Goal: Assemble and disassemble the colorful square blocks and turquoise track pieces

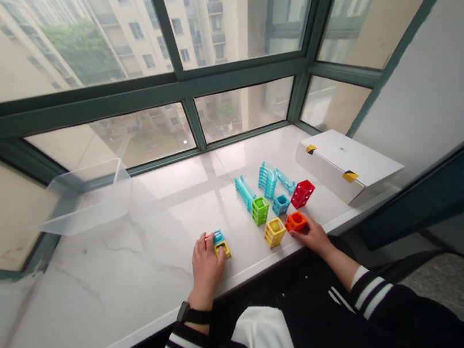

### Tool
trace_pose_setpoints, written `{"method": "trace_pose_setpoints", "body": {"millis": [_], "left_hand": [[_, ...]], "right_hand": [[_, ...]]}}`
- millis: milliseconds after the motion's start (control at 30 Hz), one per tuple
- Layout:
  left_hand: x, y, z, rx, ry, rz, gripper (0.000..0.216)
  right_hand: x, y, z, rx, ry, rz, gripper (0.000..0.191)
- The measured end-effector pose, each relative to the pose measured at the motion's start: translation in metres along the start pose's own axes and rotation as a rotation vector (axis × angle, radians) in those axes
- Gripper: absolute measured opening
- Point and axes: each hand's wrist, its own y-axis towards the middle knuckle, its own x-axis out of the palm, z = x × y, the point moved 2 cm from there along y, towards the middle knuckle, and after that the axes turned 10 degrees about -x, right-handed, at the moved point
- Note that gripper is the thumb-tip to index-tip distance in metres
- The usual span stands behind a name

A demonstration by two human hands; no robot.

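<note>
My left hand (206,261) curls over a small group of joined toy blocks on the sill, with a blue block (217,236) and a yellow block (223,249) showing beside its fingers. A bit of orange-red peeks out under the fingertips. My right hand (312,236) has its fingers around an orange block (295,221). Just left of that stands a yellow block stack (274,232). Behind it are a green block stack (260,210), a blue block (281,205) and a red block stack (303,193).
Clear blue track pieces (245,193) lie behind the blocks, one of them a curved piece (267,180). A white box (349,159) with yellow-black tabs sits at the right. A clear plastic bin (84,205) stands at the left by the window. The sill's front edge (248,279) runs close to my body.
</note>
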Motion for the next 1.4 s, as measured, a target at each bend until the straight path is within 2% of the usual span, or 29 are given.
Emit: {"method": "trace_pose_setpoints", "body": {"millis": [467, 767, 1067, 1400], "left_hand": [[0.000, 0.000, 0.000, 0.001, 0.001, -0.006, 0.049], [0.001, 0.000, 0.000, 0.001, 0.008, 0.000, 0.048], [0.001, 0.000, -0.001, 0.018, -0.003, 0.012, 0.049], [0.005, 0.000, -0.003, 0.038, -0.009, 0.042, 0.048]], "right_hand": [[0.003, -0.005, 0.001, -0.093, -0.004, -0.015, 0.073], [0.002, -0.005, 0.005, -0.110, 0.028, -0.105, 0.072], [0.010, -0.005, 0.006, -0.036, -0.005, -0.020, 0.075], [0.006, 0.000, 0.011, -0.136, -0.016, -0.095, 0.064]]}}
